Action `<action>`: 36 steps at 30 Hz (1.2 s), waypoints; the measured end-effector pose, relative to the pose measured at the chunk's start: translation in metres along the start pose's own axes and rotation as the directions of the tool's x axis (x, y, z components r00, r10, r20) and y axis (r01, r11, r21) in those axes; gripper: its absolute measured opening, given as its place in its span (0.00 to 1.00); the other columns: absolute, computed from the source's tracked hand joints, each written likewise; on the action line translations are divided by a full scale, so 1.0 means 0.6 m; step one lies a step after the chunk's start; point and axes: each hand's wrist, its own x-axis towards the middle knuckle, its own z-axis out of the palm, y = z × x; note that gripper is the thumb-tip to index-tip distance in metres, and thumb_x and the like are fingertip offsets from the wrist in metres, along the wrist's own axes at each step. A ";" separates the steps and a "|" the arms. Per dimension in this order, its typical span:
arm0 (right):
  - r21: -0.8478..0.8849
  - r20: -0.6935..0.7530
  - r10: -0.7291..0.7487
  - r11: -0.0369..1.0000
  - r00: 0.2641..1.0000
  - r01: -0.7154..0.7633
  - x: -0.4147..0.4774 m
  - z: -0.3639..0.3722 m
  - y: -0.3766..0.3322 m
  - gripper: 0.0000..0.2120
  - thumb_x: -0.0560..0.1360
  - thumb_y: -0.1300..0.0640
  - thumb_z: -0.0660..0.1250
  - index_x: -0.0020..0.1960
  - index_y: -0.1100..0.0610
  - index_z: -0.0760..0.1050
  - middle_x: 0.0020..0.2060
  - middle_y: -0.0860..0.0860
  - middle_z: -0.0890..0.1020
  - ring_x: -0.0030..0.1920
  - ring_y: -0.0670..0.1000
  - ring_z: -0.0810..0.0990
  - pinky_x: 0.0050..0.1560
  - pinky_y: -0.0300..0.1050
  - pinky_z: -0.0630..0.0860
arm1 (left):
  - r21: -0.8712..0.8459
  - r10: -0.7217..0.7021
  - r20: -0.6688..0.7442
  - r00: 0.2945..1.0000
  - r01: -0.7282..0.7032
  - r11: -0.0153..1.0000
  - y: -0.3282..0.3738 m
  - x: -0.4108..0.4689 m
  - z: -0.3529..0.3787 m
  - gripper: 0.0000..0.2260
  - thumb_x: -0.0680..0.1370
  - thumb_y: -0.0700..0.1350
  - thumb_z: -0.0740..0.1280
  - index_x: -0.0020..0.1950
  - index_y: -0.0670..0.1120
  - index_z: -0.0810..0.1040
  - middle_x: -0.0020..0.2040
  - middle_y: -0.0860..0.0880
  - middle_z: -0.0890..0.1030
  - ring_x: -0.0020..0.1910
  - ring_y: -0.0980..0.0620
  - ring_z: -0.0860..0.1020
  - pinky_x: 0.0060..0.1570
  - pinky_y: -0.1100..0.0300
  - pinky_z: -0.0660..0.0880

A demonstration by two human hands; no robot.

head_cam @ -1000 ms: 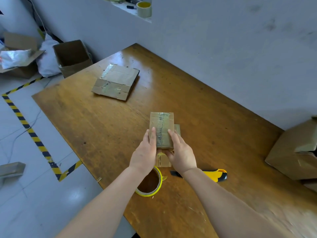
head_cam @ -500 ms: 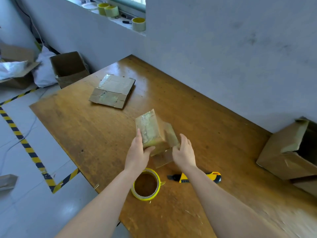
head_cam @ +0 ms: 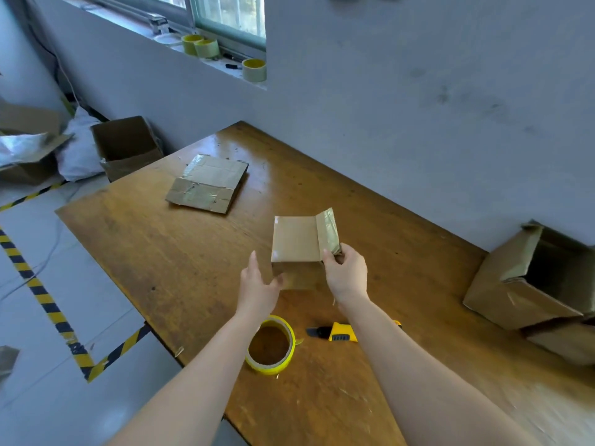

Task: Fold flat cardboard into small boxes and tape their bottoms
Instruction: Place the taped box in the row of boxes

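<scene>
Right hand (head_cam: pixel 347 275) grips the small cardboard box (head_cam: pixel 297 239) at its lower right corner, thumb on the near face and fingers curled behind the taped side. The box is held up over mid bench (head_cam: pixel 161 252). Left hand (head_cam: pixel 257 288) is loose with fingers straight, its thumb at the box's lower left edge; contact unclear. Yellow tape roll (head_cam: pixel 269 368) and utility knife (head_cam: pixel 341 331) lie near the bench's near edge, flattened cardboard (head_cam: pixel 209 181) toward the far left corner.

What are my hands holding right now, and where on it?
The right hand pinches the small box at its near right corner, by the taped face. The left hand is open beside it, holding nothing.
</scene>
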 end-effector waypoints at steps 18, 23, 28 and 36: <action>-0.376 0.049 -0.204 0.903 0.978 0.207 -0.041 -0.014 0.024 0.10 0.76 0.57 0.67 0.56 0.52 0.80 0.49 0.48 0.82 0.50 0.48 0.79 0.49 0.43 0.80 | 0.038 0.128 0.259 0.957 -0.143 0.989 0.062 -0.012 0.042 0.11 0.81 0.50 0.57 0.50 0.49 0.78 0.47 0.47 0.81 0.48 0.47 0.80 0.52 0.45 0.79; -0.520 -0.238 -0.144 0.854 0.960 -0.001 -0.003 -0.011 0.015 0.18 0.74 0.59 0.70 0.61 0.52 0.71 0.58 0.50 0.75 0.58 0.49 0.72 0.48 0.40 0.76 | 0.024 0.167 0.310 0.936 -0.183 0.983 0.084 0.031 0.050 0.10 0.82 0.45 0.58 0.56 0.45 0.76 0.44 0.48 0.81 0.41 0.48 0.83 0.44 0.54 0.82; -0.343 -0.364 0.117 0.906 0.924 -0.250 0.027 -0.039 0.021 0.15 0.76 0.55 0.69 0.61 0.54 0.72 0.55 0.51 0.79 0.47 0.48 0.76 0.39 0.38 0.73 | 0.136 0.269 0.345 0.899 -0.331 0.934 0.107 0.091 0.066 0.07 0.81 0.47 0.62 0.56 0.47 0.76 0.50 0.49 0.80 0.44 0.50 0.82 0.46 0.55 0.82; -0.172 -0.509 0.170 0.940 0.844 -0.294 0.038 -0.128 0.047 0.14 0.77 0.56 0.69 0.61 0.57 0.78 0.53 0.52 0.83 0.51 0.49 0.80 0.47 0.38 0.75 | 0.260 0.410 0.524 0.746 -0.599 0.758 0.187 0.093 0.168 0.12 0.83 0.46 0.58 0.58 0.43 0.77 0.54 0.45 0.80 0.51 0.49 0.78 0.47 0.59 0.77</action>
